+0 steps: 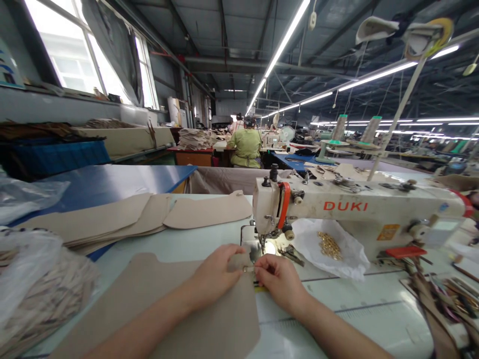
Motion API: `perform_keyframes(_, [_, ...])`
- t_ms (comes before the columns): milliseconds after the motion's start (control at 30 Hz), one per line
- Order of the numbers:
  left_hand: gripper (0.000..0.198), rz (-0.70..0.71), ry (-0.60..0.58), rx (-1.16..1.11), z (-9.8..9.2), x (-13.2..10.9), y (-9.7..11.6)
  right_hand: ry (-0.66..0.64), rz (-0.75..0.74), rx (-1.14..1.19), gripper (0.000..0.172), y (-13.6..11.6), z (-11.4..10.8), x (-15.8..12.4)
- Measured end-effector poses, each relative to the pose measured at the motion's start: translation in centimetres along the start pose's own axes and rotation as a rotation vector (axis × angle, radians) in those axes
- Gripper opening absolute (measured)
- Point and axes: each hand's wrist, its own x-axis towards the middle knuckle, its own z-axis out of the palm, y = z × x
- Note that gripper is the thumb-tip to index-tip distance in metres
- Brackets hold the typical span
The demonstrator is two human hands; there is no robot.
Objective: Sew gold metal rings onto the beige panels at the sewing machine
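Note:
A large beige fabric panel [168,309] lies on the sewing table in front of me. My left hand [215,271] grips the panel near its top right corner, thumb and fingers around a small beige tab with a metal ring [245,269]. Close by, my right hand [280,281] pinches the narrow end of this tab; its fingertips partly hide it. Both hands are just in front of the sewing machine's needle area [264,244], where a small lamp glows. The panel's edge lies left of the right hand, apart from the needle.
The white sewing machine [346,205] stands at right. Behind its needle, a white bag [352,254] holds gold metal rings [330,246], beside metal scissors [292,254]. Stacked beige panels [105,217] lie left, near a plastic bag of pieces [41,294]. A person [247,144] sits ahead.

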Motion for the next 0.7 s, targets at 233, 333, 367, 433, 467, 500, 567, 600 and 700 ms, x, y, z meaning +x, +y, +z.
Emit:
perform_keyframes(233, [0.028, 0.199, 0.084, 0.207, 1.3, -0.6, -1.9, -0.033, 0.257, 0.095, 0.011, -0.6, -0.2, 1.3])
perform_keyframes(333, [0.028, 0.198, 0.091, 0.22, 1.9, -1.4, -2.0, -0.077, 0.334, 0.084, 0.014, -1.2, 0.1, 2.1])
perform_keyframes(367, [0.028, 0.196, 0.099, 0.225, 2.0, -1.6, -2.0, -0.094, 0.359, 0.077, 0.015, -1.4, 0.2, 2.3])
perform_keyframes(433, [0.028, 0.196, 0.115, 0.23, 2.0, -1.8, -2.0, -0.126, 0.401, 0.063, 0.017, -1.7, 0.3, 2.8])
perform_keyframes(467, [0.028, 0.198, 0.119, 0.231, 2.0, -1.9, -2.1, -0.14, 0.419, 0.057, 0.017, -1.8, 0.3, 3.0])
perform_keyframes(500, [0.028, 0.2, 0.121, 0.23, 2.0, -1.9, -2.1, -0.155, 0.434, 0.051, 0.017, -1.9, 0.3, 3.2])
perform_keyframes(567, [0.027, 0.208, 0.133, 0.223, 2.0, -1.9, -2.1, -0.186, 0.457, 0.04, 0.018, -2.0, 0.2, 3.6])
perform_keyframes(600, [0.026, 0.219, 0.144, 0.219, 1.9, -1.9, -2.1, -0.203, 0.467, 0.034, 0.018, -2.0, 0.1, 3.7])
perform_keyframes(700, [0.017, 0.296, 0.17, 0.206, 1.9, -1.5, -1.7, -0.241, 0.484, 0.017, 0.017, -2.2, -0.1, 4.0])
